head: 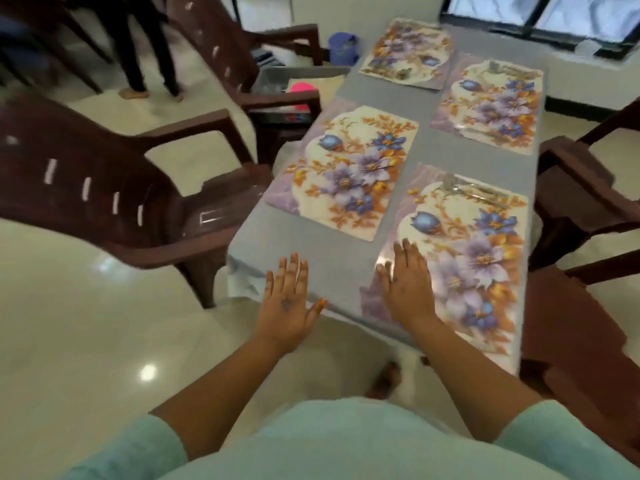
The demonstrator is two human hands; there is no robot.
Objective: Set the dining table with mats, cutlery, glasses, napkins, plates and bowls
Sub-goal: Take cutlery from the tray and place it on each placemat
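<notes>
Several floral mats lie on the grey table (332, 261). The near right mat (478, 258) has cutlery (474, 194) at its far end, and my right hand (407, 285) rests flat on its near left corner with fingers straight. My left hand (289, 299) hovers with fingers spread over the table's near edge and holds nothing. The near left mat (346, 171) bears no cutlery. The far right mat (491, 105) and far left mat (405, 53) each have cutlery on them.
Brown plastic chairs stand at the left (114, 188), far left (242, 53) and right (581, 188). A grey bin (273, 79) with a pink item sits on the far left chair. A blue bucket (343, 46) and a person's legs (149, 46) are beyond.
</notes>
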